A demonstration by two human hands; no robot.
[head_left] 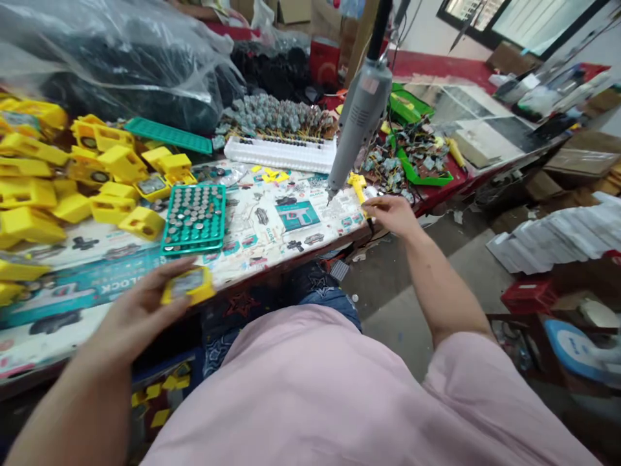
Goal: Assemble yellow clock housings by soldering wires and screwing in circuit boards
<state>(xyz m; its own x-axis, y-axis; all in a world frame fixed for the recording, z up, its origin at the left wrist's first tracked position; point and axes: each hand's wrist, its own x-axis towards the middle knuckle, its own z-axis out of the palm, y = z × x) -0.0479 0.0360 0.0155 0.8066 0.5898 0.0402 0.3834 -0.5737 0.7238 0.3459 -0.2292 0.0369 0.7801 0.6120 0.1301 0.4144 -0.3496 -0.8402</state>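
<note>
A small yellow plastic piece (207,285), boxy and with a grey panel set into its upper face, is resting in the left hand (138,314) of a worker wearing a pink shirt (310,382). The left fingers are closing around its left end, the thumb pressing on the near side and the other fingers on the far side, while its right end is poking out past them at the near edge of the worktop (272,254). The right hand (398,215) is reaching over the same edge, its fingers bunching narrowly at the lower end of a yellow-handled tool (358,184); whether they are gripping it, one cannot tell. Just beyond the left fingers, a teal tray (224,217) is carrying rows of small round silvery pieces, some of its pockets showing bare. A white tray (284,155) is standing farther back, with dark round bits lining it and a heap of grey parts (279,116) sitting just behind. To the right, a bright green tray (429,176) is holding a tangle of grey parts and thin wires. A large clear plastic bag (121,65) is bulging with dark contents behind a pile of yellow pieces (119,165), and a grey power screwdriver (359,116) is hanging between the hands.
</note>
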